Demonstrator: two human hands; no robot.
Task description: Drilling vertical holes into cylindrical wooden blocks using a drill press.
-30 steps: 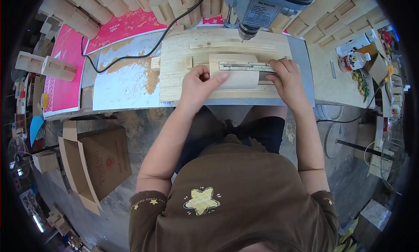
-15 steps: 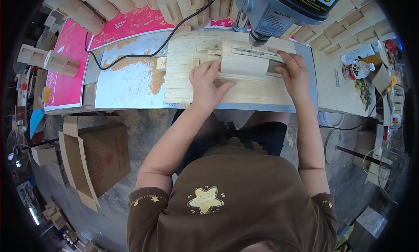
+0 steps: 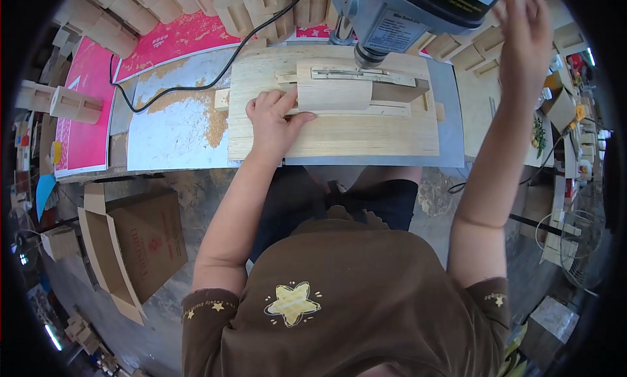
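Observation:
A pale wooden block (image 3: 334, 95) lies on a plywood board (image 3: 366, 139) under the drill press (image 3: 405, 18). Along its far side runs a narrow slotted strip (image 3: 362, 75), and the drill chuck (image 3: 369, 56) sits just above it. My left hand (image 3: 273, 121) bears against the block's left end, with fingers bent onto it and the thumb stretched along its near side. My right hand (image 3: 526, 44) is raised beside the right of the drill press head. Its fingers are blurred near the picture's top, and whether they grip anything is not visible.
Rows of wooden blocks (image 3: 104, 21) stand along the back over a pink sheet (image 3: 170, 39). A black cable (image 3: 215, 82) crosses the sawdust-strewn left side. An upright wooden piece (image 3: 75, 106) stands farther left. An open cardboard box (image 3: 147, 240) sits on the floor.
My right hand has left the block's right end and risen to the right side of the drill press. The left hand stays at the block's left end. The whole view has shifted slightly.

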